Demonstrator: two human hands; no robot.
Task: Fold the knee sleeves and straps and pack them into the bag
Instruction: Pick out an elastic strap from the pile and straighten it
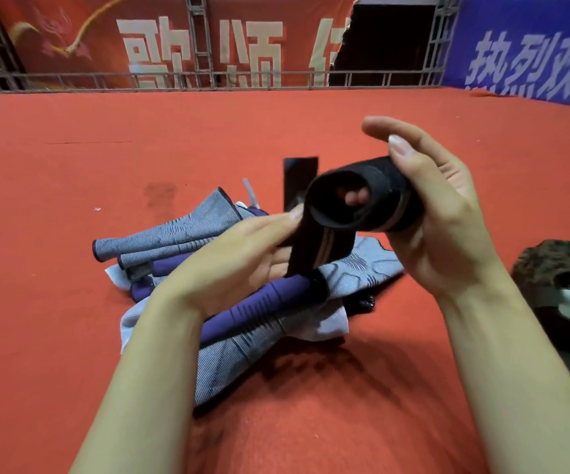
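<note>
Held above the red carpet (71, 148), a black strap (362, 200) was rolled into a loose tube, and its open end was turned toward the camera. It was gripped by the right hand (440, 213), whose fingers were curled round it; fingertips were seen through the opening. Its free tail was pinched by the left hand (242, 254). Beneath lay a heap of grey and purple knee sleeves (187, 230). A dark bag (563, 268) was seen at the right edge.
</note>
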